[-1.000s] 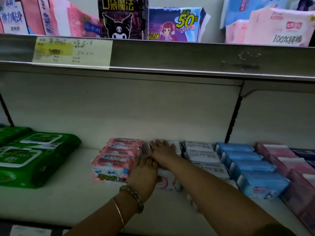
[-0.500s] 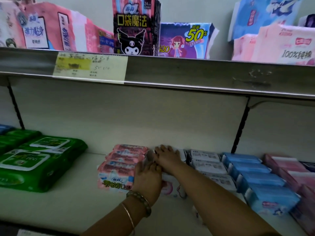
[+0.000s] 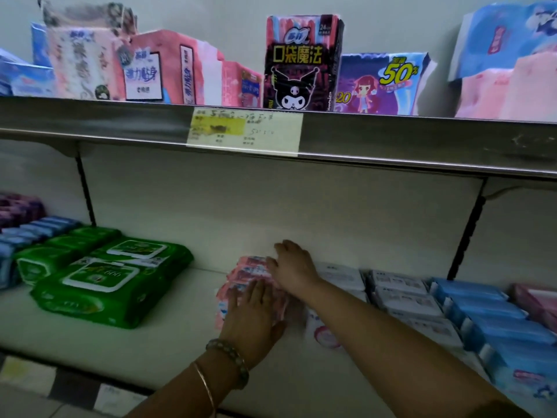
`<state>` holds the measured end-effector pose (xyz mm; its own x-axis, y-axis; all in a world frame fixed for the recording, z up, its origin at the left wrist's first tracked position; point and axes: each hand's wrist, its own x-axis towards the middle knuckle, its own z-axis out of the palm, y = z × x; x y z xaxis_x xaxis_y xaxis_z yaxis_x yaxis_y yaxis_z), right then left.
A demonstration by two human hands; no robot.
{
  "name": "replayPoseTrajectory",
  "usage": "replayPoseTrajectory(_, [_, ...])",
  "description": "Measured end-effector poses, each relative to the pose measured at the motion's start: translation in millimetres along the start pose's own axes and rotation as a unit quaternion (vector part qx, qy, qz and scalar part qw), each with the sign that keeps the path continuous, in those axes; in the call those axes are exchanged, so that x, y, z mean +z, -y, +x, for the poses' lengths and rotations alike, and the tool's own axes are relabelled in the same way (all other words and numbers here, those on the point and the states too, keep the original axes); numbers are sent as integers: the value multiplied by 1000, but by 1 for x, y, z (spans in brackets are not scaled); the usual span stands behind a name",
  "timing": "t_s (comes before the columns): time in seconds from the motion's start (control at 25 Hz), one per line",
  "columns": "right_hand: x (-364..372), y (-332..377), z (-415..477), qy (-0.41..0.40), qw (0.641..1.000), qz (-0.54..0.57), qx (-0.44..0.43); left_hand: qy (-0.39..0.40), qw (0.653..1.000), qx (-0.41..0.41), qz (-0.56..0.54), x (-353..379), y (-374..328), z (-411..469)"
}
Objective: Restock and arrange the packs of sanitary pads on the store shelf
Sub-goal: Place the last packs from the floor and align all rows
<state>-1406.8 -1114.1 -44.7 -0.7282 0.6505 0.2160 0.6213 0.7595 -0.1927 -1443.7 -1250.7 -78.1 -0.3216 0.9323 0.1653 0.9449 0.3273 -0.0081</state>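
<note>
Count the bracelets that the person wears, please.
2. Both are on the left wrist: a beaded bracelet next to the left hand, and a thin gold bangle farther up the arm. The right wrist shows none; its underside is hidden.

Left hand (image 3: 251, 318): wrist wore 1 bracelet (image 3: 232, 357) of rounded greenish-grey beads and 1 thin gold-coloured bangle (image 3: 206, 384). Both forearms were bare.

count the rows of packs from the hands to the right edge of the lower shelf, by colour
pink rows: 2 (left end and far right)
white rows: 2
blue rows: 1
total: 5
</note>
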Motion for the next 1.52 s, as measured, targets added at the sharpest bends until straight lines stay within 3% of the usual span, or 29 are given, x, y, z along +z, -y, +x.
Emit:
replayPoseTrajectory(0.2, [25, 41, 16, 52, 998, -9, -43, 38, 998, -47, -5, 7, 52, -7])
replayPoseTrajectory(0.44, [57, 39, 28, 145, 989, -34, -17, 52, 996, -10, -70, 18, 79, 3])
replayPoseTrajectory(0.6, [65, 38, 33, 140, 989, -43, -17, 41, 993, -16, -107, 22, 75, 12])
replayPoseTrajectory(0.84, [62, 33, 22, 139, 990, -24, -12, 68, 995, -25, -75, 27, 63, 14])
replayPoseTrajectory(1.52, [53, 8, 18, 162, 986, -31, 3, 39, 999, -24, -25, 36, 35, 25])
